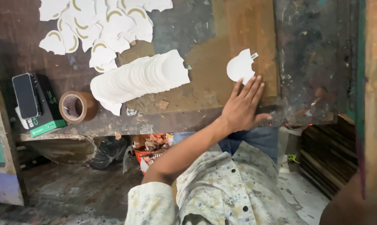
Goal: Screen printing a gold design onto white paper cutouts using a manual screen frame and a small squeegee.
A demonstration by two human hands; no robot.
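Left hand (241, 109) lies flat and open on the brown wooden board (255, 25), fingertips just below the single white paper cutout (240, 66), seemingly steadying it; right hand is out of view.

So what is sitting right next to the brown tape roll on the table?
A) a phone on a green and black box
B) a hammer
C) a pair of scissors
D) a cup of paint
A: just left of the brown tape roll, a dark phone lies on a green and black box.
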